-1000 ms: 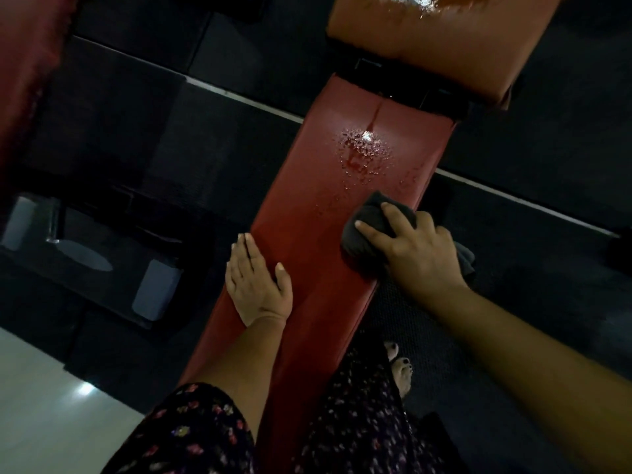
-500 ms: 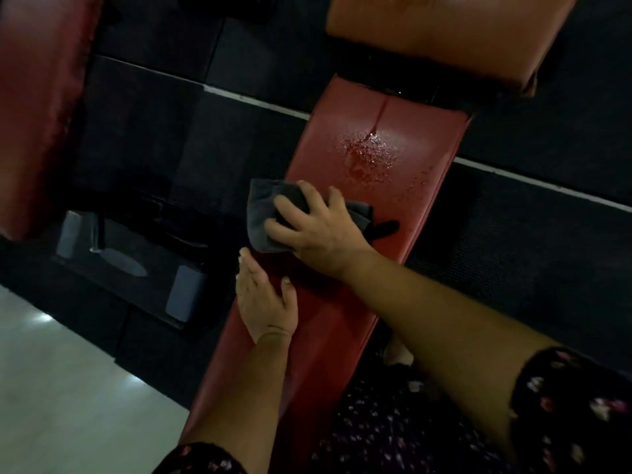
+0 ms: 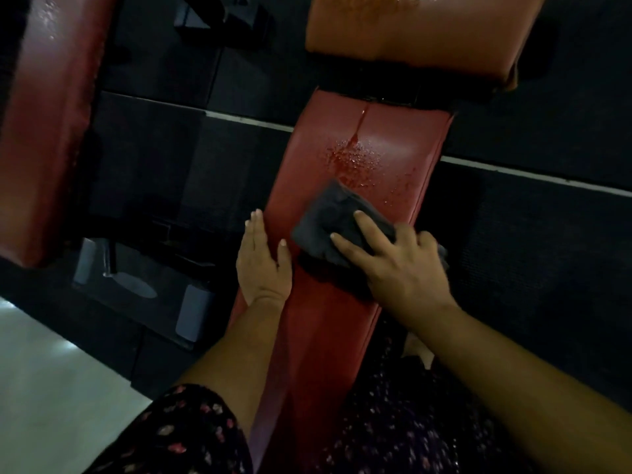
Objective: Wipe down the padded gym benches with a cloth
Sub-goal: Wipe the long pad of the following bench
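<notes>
A long red padded bench [image 3: 342, 336] runs from the bottom centre up to a second, orange-brown pad [image 3: 410, 35] at the top. Water droplets [image 3: 355, 159] glisten on the red pad's far end. My right hand [image 3: 400, 265] presses a dark grey cloth [image 3: 328, 224] flat onto the pad just below the droplets, fingers spread over it. My left hand [image 3: 263, 261] rests flat on the bench's left edge, fingers straight, right beside the cloth.
Another red padded bench [image 3: 48, 131] lies at the far left. Dark rubber floor mats with a white line [image 3: 533, 176] surround the bench. A metal bench base with grey feet [image 3: 136, 285] sits left of it. Pale floor [image 3: 44, 388] shows at the bottom left.
My right hand swept the cloth from the right side to the bench's left edge, then back toward the middle and slightly further up. My left hand stayed flat on the left edge.
</notes>
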The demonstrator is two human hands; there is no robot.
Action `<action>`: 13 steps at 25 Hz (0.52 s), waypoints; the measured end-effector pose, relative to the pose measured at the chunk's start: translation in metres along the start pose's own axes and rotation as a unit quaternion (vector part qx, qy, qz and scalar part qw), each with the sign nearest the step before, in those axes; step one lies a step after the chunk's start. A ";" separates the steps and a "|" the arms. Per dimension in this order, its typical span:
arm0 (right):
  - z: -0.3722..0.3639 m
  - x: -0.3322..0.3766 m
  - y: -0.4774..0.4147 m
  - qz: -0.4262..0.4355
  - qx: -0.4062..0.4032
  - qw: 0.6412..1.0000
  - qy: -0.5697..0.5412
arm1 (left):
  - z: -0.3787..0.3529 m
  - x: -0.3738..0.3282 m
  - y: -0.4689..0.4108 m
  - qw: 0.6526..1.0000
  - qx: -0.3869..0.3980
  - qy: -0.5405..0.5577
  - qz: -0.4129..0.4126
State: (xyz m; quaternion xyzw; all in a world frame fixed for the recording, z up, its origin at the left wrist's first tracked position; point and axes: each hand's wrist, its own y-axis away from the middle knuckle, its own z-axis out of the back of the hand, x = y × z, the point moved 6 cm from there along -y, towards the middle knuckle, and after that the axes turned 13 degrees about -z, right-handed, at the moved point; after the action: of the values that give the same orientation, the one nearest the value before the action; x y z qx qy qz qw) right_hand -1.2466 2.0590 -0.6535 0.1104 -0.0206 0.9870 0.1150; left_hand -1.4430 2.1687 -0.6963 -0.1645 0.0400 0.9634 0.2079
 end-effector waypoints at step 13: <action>0.024 -0.067 -0.064 -0.232 0.134 0.962 0.044 | 0.002 -0.006 -0.005 1.000 -0.005 -0.009 -0.024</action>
State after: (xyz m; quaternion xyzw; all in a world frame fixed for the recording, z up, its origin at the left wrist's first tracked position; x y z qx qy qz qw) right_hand -1.1631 2.1043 -0.6441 0.0833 0.1434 0.9309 0.3254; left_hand -1.4367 2.1709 -0.6921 -0.1576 0.0294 0.9596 0.2310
